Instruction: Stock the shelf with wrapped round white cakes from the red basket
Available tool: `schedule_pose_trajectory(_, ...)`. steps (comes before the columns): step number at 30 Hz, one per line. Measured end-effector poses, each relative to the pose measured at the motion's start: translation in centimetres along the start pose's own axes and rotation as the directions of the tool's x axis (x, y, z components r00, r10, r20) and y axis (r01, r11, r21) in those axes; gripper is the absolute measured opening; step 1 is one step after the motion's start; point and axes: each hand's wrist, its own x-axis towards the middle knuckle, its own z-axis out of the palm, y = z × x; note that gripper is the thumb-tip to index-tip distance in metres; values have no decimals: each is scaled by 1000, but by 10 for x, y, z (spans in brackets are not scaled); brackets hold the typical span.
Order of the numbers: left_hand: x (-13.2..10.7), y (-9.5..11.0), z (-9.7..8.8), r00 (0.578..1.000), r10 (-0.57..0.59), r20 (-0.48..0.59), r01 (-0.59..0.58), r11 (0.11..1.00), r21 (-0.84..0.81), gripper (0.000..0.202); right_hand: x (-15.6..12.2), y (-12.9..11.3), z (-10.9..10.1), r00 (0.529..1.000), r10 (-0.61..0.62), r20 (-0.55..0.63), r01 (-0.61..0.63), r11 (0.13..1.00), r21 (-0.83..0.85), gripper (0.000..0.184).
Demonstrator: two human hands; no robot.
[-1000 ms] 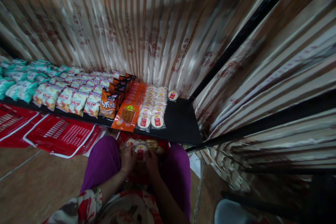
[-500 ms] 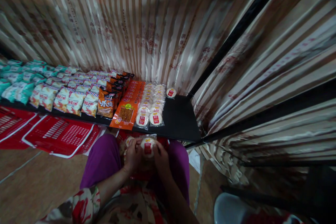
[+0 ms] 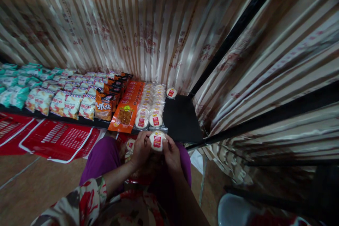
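Between my two hands is a round, pale cracker-like snack pack (image 3: 157, 141) in clear wrap with a red label. My left hand (image 3: 142, 148) pinches its left edge, and my right hand (image 3: 171, 152) grips the right edge. Just beyond it, two rows of matching round packs (image 3: 155, 120) lie overlapping on a black shelf (image 3: 182, 123). One more round pack (image 3: 171, 93) lies apart at the back right of those rows. Under my hands, between my knees, a red basket (image 3: 139, 178) holds more packs, partly hidden by my arms.
Left of the round packs lie an orange snack bag (image 3: 124, 114), orange-and-black bags (image 3: 103, 105), white snack bags (image 3: 69, 105) and green bags (image 3: 19, 96). Red baskets (image 3: 57, 139) stand below the shelf. A striped curtain (image 3: 148, 24) and black frame bars (image 3: 238, 33) border the shelf.
Both hands have moved slightly up and to the right with the round pack, bringing it closer to the shelf's front edge. The view has shifted a little.
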Motion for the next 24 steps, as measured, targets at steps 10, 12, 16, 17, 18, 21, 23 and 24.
schedule_pose_trajectory(10, 21, 7, 20, 994, 88, 68, -84, 995, -62, 24, 17, -2, -17, 999, 46, -22, -47, 999, -13, 54)
schedule_pose_trajectory(12, 26, 8, 21, 989, 130, 71, -124, 989, -78, 24, 21, -5, -19, 999, 39, -21, -39, 999, -16, 54)
schedule_pose_trajectory(16, 37, 13, 24, 971, 229, 72, -222, 971, -94, 24, 31, -11, -23, 999, -6, -40, 3, 997, -72, 51)
schedule_pose_trajectory(17, 40, 14, 25, 967, 243, 71, -236, 967, -93, 24, 33, -11, -25, 999, -16, -43, 13, 997, -79, 50)
schedule_pose_trajectory(18, 43, 16, 26, 965, 251, 71, -244, 965, -92, 25, 36, -12, -26, 999, -24, -46, 20, 997, -77, 49)
schedule_pose_trajectory(21, 50, 21, 29, 965, 245, 91, -237, 967, -93, 26, 45, -12, -28, 999, -15, -50, 14, 1000, -15, 49)
schedule_pose_trajectory(23, 55, 26, 32, 967, 227, 117, -217, 972, -89, 27, 51, -14, -30, 999, 10, -53, -9, 999, 31, 51)
schedule_pose_trajectory(24, 58, 28, 34, 968, 214, 134, -204, 975, -84, 27, 53, -16, -31, 998, 24, -60, -21, 999, 44, 51)
